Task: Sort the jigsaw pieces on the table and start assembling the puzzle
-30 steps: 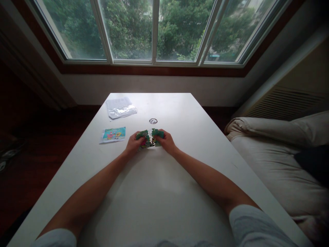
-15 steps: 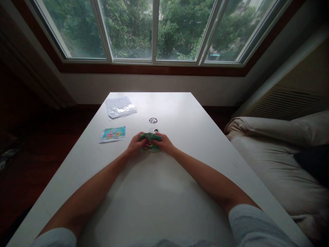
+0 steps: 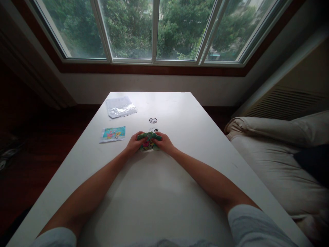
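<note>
My left hand (image 3: 134, 143) and my right hand (image 3: 166, 142) grip a green, colourfully printed packet (image 3: 149, 141) between them, just above the white table. Fingers of both hands are closed on its two sides, with the thumbs on top. Its lower part shows pink and other colours and looks glossy; what is inside cannot be made out. Just beyond the packet lies a small round piece (image 3: 154, 130), partly hidden by it. Farther back is another round piece (image 3: 153, 120) with a dark rim. To the left of my left hand lies a flat cartoon picture card or packet (image 3: 113, 134).
A clear plastic sleeve with white paper (image 3: 120, 107) lies at the table's far left. The white table (image 3: 159, 192) stands before a window (image 3: 154, 31). A pale sofa (image 3: 259, 147) stands along the right side.
Both hands stay in place on the packet. The packet has shifted shape slightly; its upper edge is spread a little wider and my left hand has moved slightly left.
</note>
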